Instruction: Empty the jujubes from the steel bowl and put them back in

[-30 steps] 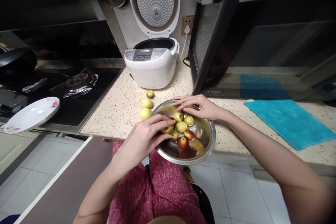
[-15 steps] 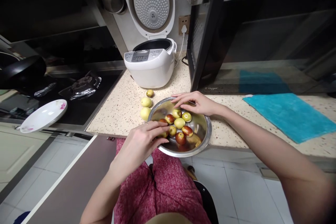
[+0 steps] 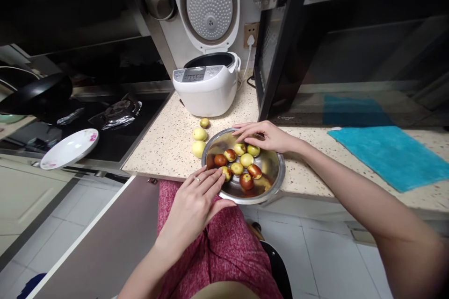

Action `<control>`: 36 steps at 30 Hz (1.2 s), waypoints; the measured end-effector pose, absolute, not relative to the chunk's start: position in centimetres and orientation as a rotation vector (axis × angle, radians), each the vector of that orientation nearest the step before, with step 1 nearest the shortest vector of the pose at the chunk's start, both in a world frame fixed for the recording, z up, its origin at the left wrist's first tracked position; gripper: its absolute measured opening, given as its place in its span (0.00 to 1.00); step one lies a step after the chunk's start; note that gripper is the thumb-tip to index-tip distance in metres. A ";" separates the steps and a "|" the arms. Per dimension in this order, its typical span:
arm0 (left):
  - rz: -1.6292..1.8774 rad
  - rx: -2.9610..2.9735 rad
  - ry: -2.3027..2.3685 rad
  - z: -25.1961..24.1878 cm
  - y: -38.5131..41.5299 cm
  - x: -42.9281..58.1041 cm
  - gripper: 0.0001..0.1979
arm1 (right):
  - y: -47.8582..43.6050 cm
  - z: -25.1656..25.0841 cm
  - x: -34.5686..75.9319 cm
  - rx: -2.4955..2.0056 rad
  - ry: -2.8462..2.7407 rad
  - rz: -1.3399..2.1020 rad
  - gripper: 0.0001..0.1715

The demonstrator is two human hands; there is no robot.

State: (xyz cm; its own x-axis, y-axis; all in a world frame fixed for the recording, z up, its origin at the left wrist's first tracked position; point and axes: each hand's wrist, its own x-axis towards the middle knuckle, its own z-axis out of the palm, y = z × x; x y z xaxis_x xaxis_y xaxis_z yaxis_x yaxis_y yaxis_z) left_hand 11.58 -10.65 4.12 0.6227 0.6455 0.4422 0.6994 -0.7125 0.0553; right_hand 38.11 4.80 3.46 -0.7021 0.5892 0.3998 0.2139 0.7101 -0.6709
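Observation:
A round stainless steel bowl (image 3: pixel 280 178) sits at the counter's front edge. Inside it lie several jujubes (image 3: pixel 246 160), some yellow-green, others mostly red-brown. My left hand (image 3: pixel 198 196) reaches over the bowl's near left rim, fingers stretched out, their tips against a green-and-brown jujube (image 3: pixel 226 174). Across the far right rim lies my right hand (image 3: pixel 264 135), its fingers extended over the bowl near the jujubes at the back. Left of the bowl, two pale yellow-green jujubes (image 3: pixel 198 149) and a smaller brownish one (image 3: pixel 204 123) rest in a row on the counter.
Behind the bowl stands a white rice cooker (image 3: pixel 206 91) with its lid up. A black appliance (image 3: pixel 308 56) rises at the right, with a blue cloth (image 3: pixel 393 156) before it. To the left are a gas stove (image 3: pixel 121 114), a white plate (image 3: pixel 68 149) and a black wok (image 3: pixel 38 96).
My left hand has drawn back toward the near left rim, uncovering a red-brown jujube. Several jujubes have shifted slightly in the bowl. My right hand stays at the far rim.

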 end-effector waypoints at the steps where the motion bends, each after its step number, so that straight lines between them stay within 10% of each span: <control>1: -0.669 -2.722 -1.143 4.1 -10.6 11.6 0.24 | 4.8 3.4 38.1 -0.604 -2.305 0.792 0.13; 14: -1.356 -2.589 -1.599 4.4 -5.0 8.2 0.16 | 5.2 2.9 38.2 -0.566 -2.306 0.773 0.13; 36: -0.309 -2.358 -1.968 5.1 10.3 11.7 0.12 | 5.2 2.9 38.2 -0.591 -2.318 0.783 0.14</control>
State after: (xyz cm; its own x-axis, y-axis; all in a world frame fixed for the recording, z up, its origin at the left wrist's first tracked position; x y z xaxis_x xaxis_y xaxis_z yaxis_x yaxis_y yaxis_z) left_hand 11.69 10.35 5.09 0.1675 0.9678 0.1877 0.9788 -0.1860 0.0854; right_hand 38.21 5.15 2.92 -0.7112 0.5737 0.4062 0.2098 0.7247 -0.6563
